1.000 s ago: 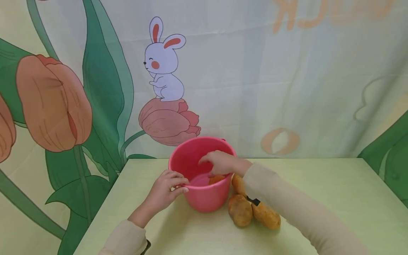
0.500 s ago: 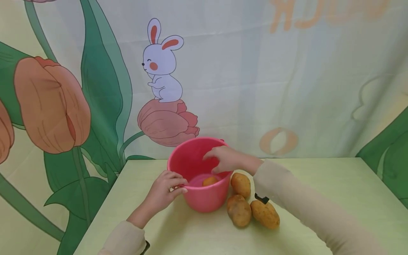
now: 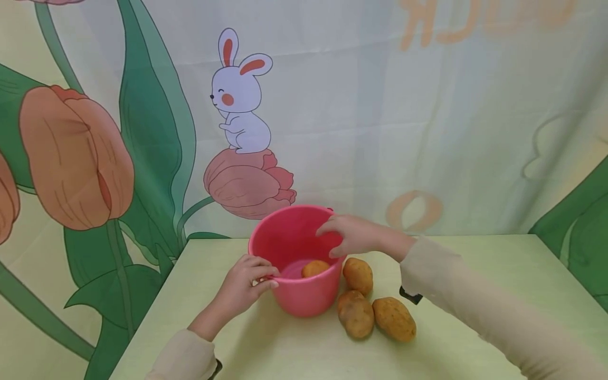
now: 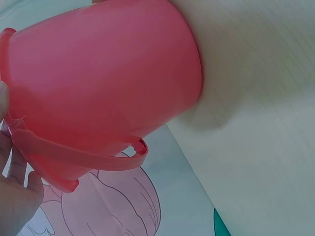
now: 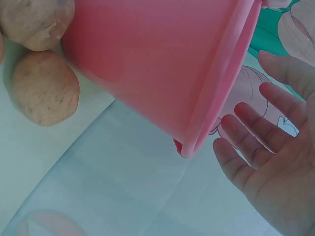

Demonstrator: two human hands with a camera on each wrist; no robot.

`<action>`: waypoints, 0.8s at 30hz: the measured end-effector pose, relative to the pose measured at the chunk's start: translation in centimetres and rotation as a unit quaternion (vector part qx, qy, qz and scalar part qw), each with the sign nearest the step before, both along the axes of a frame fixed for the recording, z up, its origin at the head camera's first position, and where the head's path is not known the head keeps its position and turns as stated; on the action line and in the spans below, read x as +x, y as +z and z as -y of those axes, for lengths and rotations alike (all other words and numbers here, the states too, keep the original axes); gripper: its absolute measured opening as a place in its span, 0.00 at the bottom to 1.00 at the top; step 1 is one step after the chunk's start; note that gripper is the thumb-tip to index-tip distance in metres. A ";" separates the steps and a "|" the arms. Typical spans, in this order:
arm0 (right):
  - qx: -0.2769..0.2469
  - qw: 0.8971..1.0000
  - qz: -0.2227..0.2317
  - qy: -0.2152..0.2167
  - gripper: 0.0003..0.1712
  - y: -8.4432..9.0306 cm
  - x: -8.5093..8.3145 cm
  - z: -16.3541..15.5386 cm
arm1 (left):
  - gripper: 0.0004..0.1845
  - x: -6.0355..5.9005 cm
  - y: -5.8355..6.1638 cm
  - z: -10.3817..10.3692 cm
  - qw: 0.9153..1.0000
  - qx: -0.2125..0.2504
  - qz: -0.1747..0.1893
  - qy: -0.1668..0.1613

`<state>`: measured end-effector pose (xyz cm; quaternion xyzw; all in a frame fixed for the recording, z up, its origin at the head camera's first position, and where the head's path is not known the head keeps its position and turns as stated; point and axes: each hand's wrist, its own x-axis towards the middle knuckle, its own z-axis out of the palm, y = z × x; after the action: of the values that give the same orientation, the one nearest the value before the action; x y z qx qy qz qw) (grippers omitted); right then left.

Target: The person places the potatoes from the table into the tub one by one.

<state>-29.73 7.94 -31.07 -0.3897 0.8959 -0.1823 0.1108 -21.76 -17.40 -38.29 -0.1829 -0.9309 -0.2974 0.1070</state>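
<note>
A pink plastic bucket point(image 3: 306, 298) stands on the table with one potato point(image 3: 315, 268) lying at its bottom. My left hand point(image 3: 249, 277) grips the bucket's left rim, thumb on the near side. In the left wrist view the bucket's handle point(image 4: 78, 156) hangs along its outer wall beside the fingers. Over the right side of the opening is my right hand point(image 3: 353, 236), its fingers spread and nothing in them. The right wrist view shows that palm apart from the rim. Close by the bucket's right side lie three more potatoes, a far one point(image 3: 358, 276), a near one point(image 3: 356, 314) and a right one point(image 3: 394, 319).
The pale green table point(image 3: 480, 295) extends to both sides of the bucket. Behind its far edge hangs a printed cloth point(image 3: 361, 132) with a rabbit and tulips.
My right hand has drawn up and to the right, away from the potato inside the bucket. That potato has shifted slightly. The left hand keeps its grip on the rim.
</note>
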 end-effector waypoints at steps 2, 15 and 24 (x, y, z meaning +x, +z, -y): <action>-0.001 1.000 -0.003 0.002 0.26 0.0 0.1 -0.2 | 0.13 0.0 0.0 0.0 1.000 0.002 0.001 0.001; -0.044 0.999 0.005 -0.002 0.24 0.4 0.9 -2.1 | 0.13 0.1 0.1 -0.1 1.000 0.003 0.003 0.007; -0.080 0.997 -0.011 -0.004 0.22 0.0 1.1 -3.6 | 0.13 0.0 0.0 -0.1 1.000 -0.005 -0.006 0.003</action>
<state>-28.68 11.54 -31.03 -0.3960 0.8810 -0.2497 0.0686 -21.75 -17.33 -38.26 -0.1829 -0.9321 -0.2915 0.1128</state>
